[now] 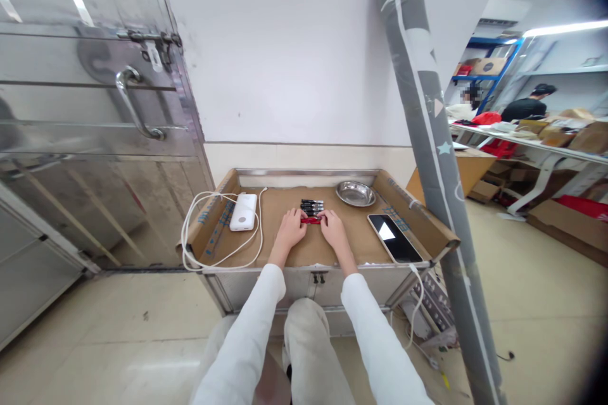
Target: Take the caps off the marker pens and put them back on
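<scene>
Both my hands rest at the middle of the cardboard-lined tabletop (266, 250). Red pens (311, 220) lie crosswise between them, close together, and I cannot tell exactly how many there are. The fingertips of my left hand (291, 228) grip the left end of the red pens. At their right end, my right hand (335, 230) has its fingers closed in the same way. Just beyond the red ones, several black pens (311, 206) lie side by side in a neat stack of rows, parallel to the red. My fingers partly cover the pens' ends.
On the left lie a white power bank (243, 212) and a looped white cable (190, 228). A round metal dish (355, 193) stands at the back right, with a phone (394, 238) in front. A tall grey roll (427, 107) leans at the right. Two people sit farther off.
</scene>
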{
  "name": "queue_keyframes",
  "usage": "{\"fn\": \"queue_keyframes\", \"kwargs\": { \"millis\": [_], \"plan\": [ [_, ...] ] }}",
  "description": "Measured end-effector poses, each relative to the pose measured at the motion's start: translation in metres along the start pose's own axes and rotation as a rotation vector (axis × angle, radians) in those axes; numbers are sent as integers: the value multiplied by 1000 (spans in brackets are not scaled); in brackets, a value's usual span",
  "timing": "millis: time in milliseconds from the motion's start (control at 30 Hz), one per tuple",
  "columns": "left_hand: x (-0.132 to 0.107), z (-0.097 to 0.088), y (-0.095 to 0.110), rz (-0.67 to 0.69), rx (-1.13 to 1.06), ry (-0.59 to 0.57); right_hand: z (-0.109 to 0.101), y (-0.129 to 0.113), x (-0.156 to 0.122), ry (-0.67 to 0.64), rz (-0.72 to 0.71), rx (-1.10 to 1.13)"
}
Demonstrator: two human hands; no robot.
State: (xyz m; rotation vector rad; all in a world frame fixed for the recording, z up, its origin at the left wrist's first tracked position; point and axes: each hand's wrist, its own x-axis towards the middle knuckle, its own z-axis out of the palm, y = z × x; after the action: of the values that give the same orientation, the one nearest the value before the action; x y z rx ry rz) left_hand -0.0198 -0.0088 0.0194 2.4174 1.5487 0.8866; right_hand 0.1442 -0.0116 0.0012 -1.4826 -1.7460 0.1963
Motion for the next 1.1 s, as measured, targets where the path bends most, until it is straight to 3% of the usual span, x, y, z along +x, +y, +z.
{"fn": "queue_keyframes", "kwargs": {
  "millis": [1100],
  "plan": [
    [1,7,-6,32,-4,33,1,2,0,-11,-5,0]
  ]
}}
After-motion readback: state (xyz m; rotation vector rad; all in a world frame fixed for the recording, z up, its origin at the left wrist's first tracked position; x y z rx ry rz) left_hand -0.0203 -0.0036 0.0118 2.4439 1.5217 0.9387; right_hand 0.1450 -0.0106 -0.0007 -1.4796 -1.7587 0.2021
